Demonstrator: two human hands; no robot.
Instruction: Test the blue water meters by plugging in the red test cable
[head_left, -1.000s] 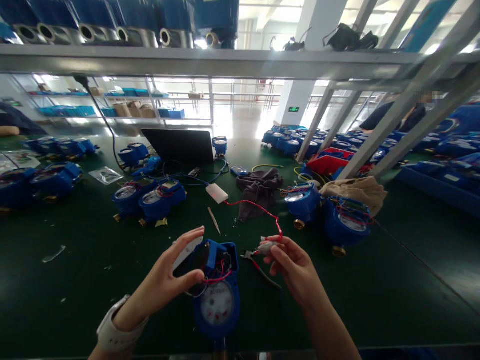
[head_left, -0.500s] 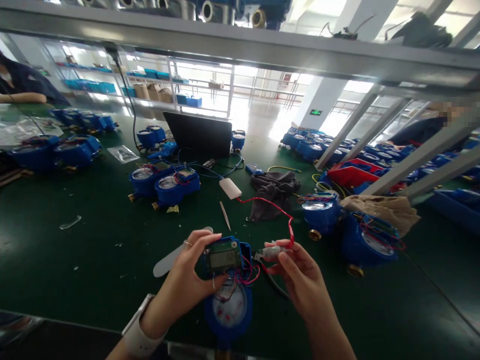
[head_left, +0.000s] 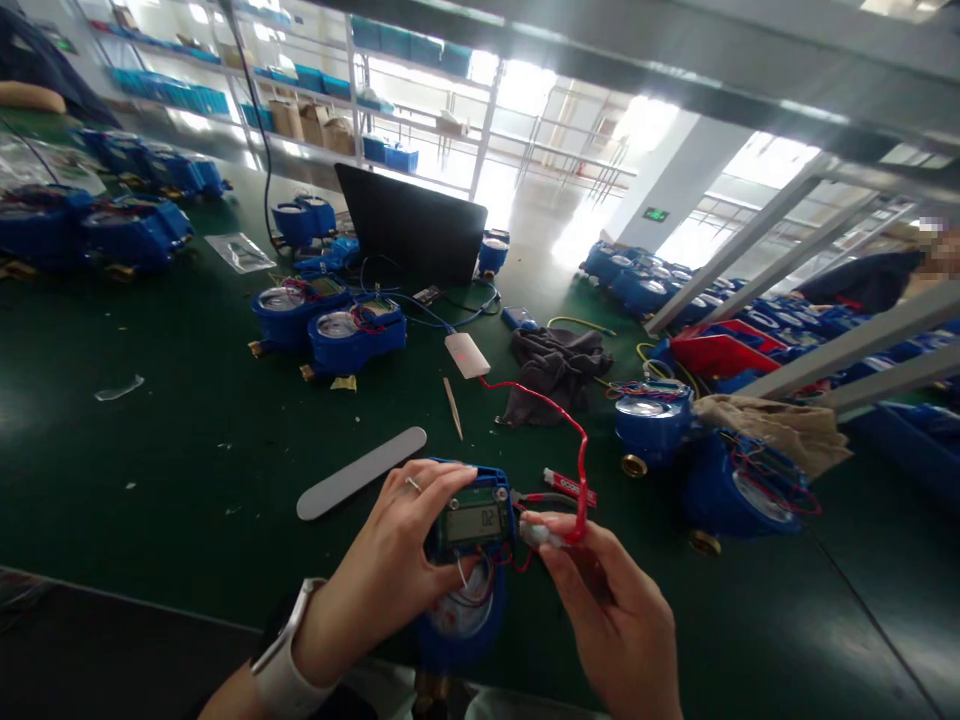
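A blue water meter [head_left: 465, 612] with a round dial lies at the near table edge. My left hand [head_left: 394, 565] is closed round its small display module [head_left: 472, 522], whose screen shows digits. My right hand [head_left: 615, 620] pinches a small grey connector [head_left: 541, 535] at the end of a red cable [head_left: 559, 415], right beside the module. The cable runs back to a white box [head_left: 466, 354]. A watch is on my left wrist.
A grey flat strip [head_left: 361, 472], a wooden stick [head_left: 452, 408] and red-handled pliers [head_left: 566, 488] lie close by. More blue meters [head_left: 330, 325] stand left and right [head_left: 712, 470], with a laptop [head_left: 411, 238], dark cloth [head_left: 551, 372], tan cloth [head_left: 780, 428] and slanted frame bars [head_left: 825, 350].
The display module has been turned screen-up and now shows digits. My right hand has brought the connector in against the module. The view has tilted down and nearer.
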